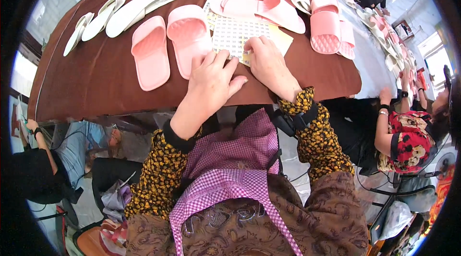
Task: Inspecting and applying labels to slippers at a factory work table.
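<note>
A sheet of small printed stickers (235, 32) lies on the brown-covered table (307, 76) in front of me. My left hand (210, 83) rests at its lower left corner, fingers spread and thumb out. At the sheet's right side, my right hand (271, 64) has its fingers curled down and drawn together; anything between the fingertips is too small to make out. Just left of the sheet stand two pink slide sandals, an outer one (151, 59) and an inner one (188, 44), the latter partly behind my left hand.
More pink slides (240, 6) lie beyond the sheet, over yellow-backed paper (283, 39). Another pink pair (325, 30) sits at the right. White sandals (139, 8) line the far left. People work around the tables; one in a red patterned shirt (408, 136) is at the right.
</note>
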A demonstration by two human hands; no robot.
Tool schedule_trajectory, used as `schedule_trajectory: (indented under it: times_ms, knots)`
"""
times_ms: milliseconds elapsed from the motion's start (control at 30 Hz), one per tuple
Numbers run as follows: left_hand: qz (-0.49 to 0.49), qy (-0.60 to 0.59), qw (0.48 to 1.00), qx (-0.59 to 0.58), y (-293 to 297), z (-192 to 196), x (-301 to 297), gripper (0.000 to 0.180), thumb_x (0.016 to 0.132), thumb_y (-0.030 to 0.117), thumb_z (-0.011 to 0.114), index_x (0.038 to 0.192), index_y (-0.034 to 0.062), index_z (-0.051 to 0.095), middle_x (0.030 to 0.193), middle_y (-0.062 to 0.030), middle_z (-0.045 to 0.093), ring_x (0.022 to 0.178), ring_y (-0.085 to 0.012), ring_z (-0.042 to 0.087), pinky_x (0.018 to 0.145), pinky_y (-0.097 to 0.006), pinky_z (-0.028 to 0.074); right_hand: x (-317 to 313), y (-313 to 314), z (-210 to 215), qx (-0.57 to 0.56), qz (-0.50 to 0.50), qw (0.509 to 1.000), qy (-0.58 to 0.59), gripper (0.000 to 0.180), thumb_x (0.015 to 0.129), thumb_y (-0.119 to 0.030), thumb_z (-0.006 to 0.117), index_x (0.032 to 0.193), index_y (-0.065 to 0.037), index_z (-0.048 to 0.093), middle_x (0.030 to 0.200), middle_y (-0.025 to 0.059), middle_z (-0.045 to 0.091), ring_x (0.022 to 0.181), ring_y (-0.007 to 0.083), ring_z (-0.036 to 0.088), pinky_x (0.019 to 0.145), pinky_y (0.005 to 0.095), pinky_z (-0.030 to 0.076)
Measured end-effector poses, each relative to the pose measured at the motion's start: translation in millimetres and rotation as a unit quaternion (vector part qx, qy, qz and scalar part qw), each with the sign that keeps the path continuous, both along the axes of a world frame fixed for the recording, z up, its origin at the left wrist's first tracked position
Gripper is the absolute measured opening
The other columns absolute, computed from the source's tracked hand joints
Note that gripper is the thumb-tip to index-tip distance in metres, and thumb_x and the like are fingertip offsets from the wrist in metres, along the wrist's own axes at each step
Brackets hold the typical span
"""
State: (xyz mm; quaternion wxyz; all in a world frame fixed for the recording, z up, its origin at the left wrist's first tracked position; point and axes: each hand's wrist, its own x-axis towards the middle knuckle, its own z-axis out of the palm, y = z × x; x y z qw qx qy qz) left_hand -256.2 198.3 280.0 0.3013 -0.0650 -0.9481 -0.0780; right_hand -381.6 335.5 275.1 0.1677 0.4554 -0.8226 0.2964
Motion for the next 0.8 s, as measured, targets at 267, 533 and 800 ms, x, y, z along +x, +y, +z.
schedule_trajectory:
  times_ms: [267,533,800]
  knots:
    - [-0.022,0.063,0.994,0.083,-15,0,13,0.029,0.082,0.021,0.066,0.107,0.006,0.064,0.113,-0.009,0.059,0.106,-0.027,0.052,0.091,-0.042,0.037,-4,3,6,-0.102,0.028,0.989,-0.104,0.013,0.08,0.004,0.047,0.091,0.0,0.052,0.084,0.0178,0.056,0.083,0.0323,0.056,0.075,0.0389,0.046]
    - [0.129,0.091,0.987,0.042,-39,-10,32,0.03,0.082,0.02,0.066,0.107,0.0028,0.064,0.115,-0.0132,0.06,0.106,-0.032,0.054,0.09,-0.045,0.039,14,-26,39,-0.117,0.081,0.989,-0.037,0.013,0.077,0.003,0.048,0.085,-0.003,0.056,0.08,0.0147,0.059,0.079,0.03,0.058,0.072,0.0393,0.046]
    - [0.111,0.076,0.989,0.059,-41,-10,44,0.029,0.08,0.018,0.069,0.104,0.0029,0.065,0.112,-0.011,0.061,0.105,-0.0298,0.056,0.087,-0.042,0.039,27,-70,66,0.092,0.106,0.99,0.001,0.014,0.08,-0.008,0.051,0.088,-0.004,0.061,0.081,0.0177,0.064,0.08,0.0343,0.063,0.073,0.0439,0.049]
